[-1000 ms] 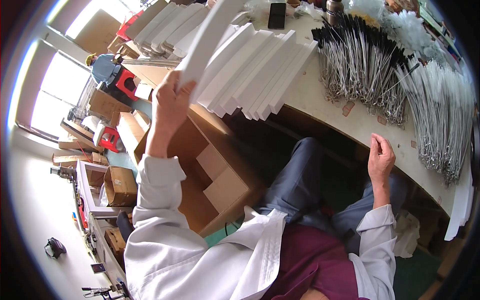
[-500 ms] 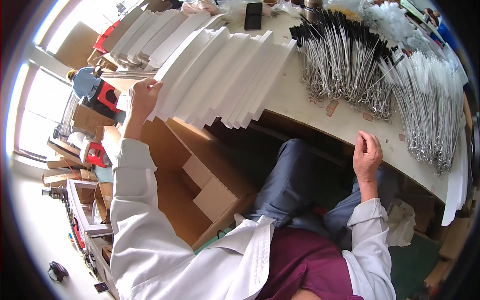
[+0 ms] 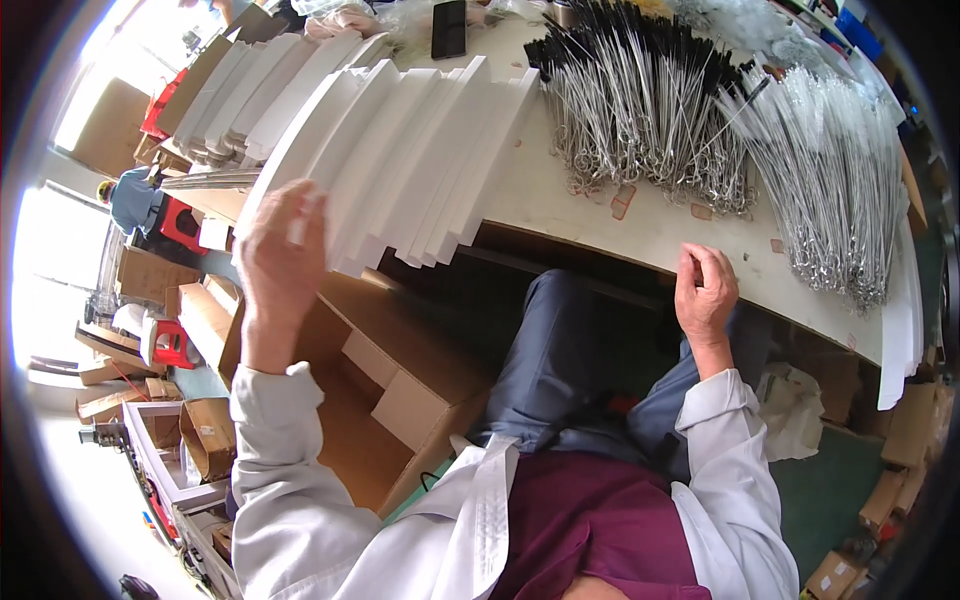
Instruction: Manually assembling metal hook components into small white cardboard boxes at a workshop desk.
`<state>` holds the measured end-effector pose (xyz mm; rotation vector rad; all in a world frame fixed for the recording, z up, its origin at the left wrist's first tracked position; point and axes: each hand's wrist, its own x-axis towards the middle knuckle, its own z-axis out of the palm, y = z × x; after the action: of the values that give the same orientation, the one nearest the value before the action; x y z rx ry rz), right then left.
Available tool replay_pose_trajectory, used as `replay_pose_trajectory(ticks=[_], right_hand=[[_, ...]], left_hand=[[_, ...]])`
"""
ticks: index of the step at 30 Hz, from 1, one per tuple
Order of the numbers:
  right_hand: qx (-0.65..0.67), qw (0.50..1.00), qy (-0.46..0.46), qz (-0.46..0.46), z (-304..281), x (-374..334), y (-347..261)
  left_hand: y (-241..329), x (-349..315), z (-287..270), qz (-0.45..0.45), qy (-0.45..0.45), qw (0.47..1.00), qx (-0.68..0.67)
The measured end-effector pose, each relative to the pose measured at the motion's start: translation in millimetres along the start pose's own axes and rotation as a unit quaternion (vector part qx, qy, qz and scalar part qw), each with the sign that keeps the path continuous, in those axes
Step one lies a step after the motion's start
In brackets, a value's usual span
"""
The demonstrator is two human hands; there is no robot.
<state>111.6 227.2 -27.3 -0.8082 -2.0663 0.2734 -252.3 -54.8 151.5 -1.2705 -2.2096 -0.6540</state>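
Note:
My left hand [image 3: 285, 255] is raised over the near left end of a row of stacked white card-like strips [image 3: 400, 165], its fingers smeared by motion. Whether it touches the strips or holds anything is unclear. At the table's front edge, my right hand [image 3: 705, 295] has its fingers loosely curled in, with nothing visible in them. Beyond it lies a thick pile of thin wire brushes [image 3: 640, 120] with black tips and looped metal ends. A second bundle of wire brushes [image 3: 835, 190], with clear-white tips, spreads over the table's right side.
An open cardboard box [image 3: 400, 400] stands below the table at my left. More white stacks [image 3: 270, 95] lie farther back. On the table [image 3: 640, 225] a dark phone [image 3: 449, 30] rests at the far side. A person [image 3: 137, 200] sits in the left background near red stools.
My left hand has come down and nearer to me from the strips' left edge. The right hand stays curled by the table edge, and the whole view has shifted a little.

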Motion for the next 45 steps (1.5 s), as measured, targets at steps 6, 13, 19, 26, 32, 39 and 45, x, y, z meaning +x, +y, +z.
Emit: replay_pose_trajectory(ticks=[6,13,19,26,32,39,45], right_hand=[[-0.004,1.0,0.011,0.002,3,1,-3],[-0.014,0.999,0.036,-0.014,4,1,-2],[-0.012,0.999,0.036,-0.016,7,1,-1],[-0.004,0.999,0.034,-0.001,7,2,-5],[-0.014,0.999,0.037,-0.004,8,2,-3],[-0.028,0.998,0.058,-0.017,4,7,-9],[0.015,0.998,0.063,0.001,4,6,-13]], left_hand=[[77,-26,61,0.075,-0.113,0.99,-0.038],[76,-41,134,0.097,-0.176,0.979,0.047],[71,-47,147,0.143,-0.117,0.98,0.076],[82,-39,143,0.084,-0.063,0.994,-0.006],[79,-30,149,0.038,-0.093,0.995,-0.01],[68,-37,157,0.06,-0.099,0.993,-0.003],[65,-42,147,0.058,-0.106,0.991,0.054]])
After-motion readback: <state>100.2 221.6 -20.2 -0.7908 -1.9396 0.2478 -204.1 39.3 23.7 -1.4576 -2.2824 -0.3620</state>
